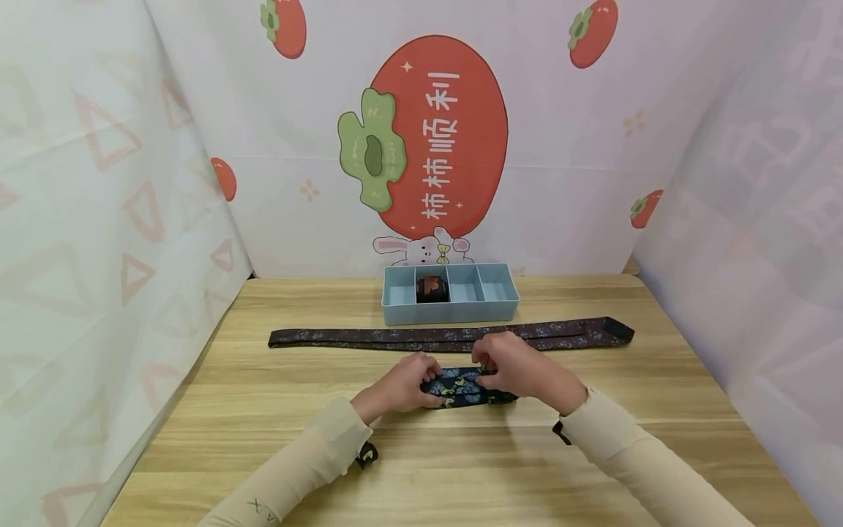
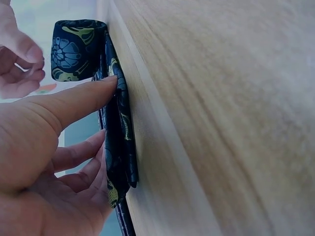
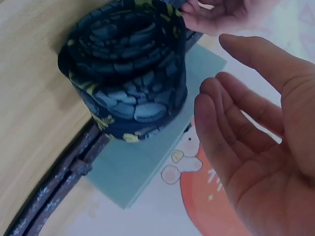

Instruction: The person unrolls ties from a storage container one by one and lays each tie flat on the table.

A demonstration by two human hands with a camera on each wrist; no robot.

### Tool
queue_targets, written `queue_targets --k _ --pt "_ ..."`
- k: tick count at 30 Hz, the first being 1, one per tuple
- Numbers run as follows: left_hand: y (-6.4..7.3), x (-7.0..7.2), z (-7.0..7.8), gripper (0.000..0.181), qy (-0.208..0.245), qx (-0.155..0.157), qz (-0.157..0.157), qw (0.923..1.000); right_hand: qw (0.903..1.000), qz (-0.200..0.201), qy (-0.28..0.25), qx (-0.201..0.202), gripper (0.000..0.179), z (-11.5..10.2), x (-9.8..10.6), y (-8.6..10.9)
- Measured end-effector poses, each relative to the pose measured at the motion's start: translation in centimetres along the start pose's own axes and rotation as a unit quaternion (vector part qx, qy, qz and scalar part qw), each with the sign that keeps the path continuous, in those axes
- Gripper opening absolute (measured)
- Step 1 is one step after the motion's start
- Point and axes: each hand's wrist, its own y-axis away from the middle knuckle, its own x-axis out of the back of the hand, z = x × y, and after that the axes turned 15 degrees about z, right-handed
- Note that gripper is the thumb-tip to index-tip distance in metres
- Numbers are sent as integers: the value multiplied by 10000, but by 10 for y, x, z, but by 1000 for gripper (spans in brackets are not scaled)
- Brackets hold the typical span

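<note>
A dark navy necktie (image 1: 456, 389) with blue flowers and yellow figures lies across the table, partly rolled. Its coil (image 3: 142, 108) stands on edge at the right end, while a flat folded stretch (image 2: 114, 162) extends left. My left hand (image 1: 403, 382) holds that flat stretch between thumb and fingers. Beside the coil is my right hand (image 1: 516, 369), its fingers loosely bent and apart from the fabric in the right wrist view. Behind both hands, a maroon necktie (image 1: 369, 337) with small blue flowers lies stretched out lengthwise.
A light-blue box (image 1: 451, 315) with several compartments stands at the back of the table (image 1: 448, 468). One compartment holds a dark rolled item (image 1: 432, 290) with a reddish pattern. A printed cloth (image 1: 560, 132) hangs behind, and pale cloths hang at both sides.
</note>
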Motion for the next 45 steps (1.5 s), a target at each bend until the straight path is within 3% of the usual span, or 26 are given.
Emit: queue_targets --k 4,12,25,32,40,45 --pt "-1 -1 -2 45 9 -39 7 10000 9997 -139 174 40 19 0 -6 0" --pt "1 0 -5 46 -6 -87 4 10000 9990 89 404 -168 22 10 -1 10" --pt "7 11 -17 45 -8 129 -60 9999 9939 247 632 -870 26 32 7 30" --pt "6 15 -16 46 -57 74 -94 9999 9971 200 509 -530 24 26 11 23" --pt "6 15 -14 46 -31 167 -134 9998 9997 -119 215 -36 21 14 4 8" --pt "8 17 -15 47 -28 158 -134 9998 9994 -90 285 -160 25 17 0 12"
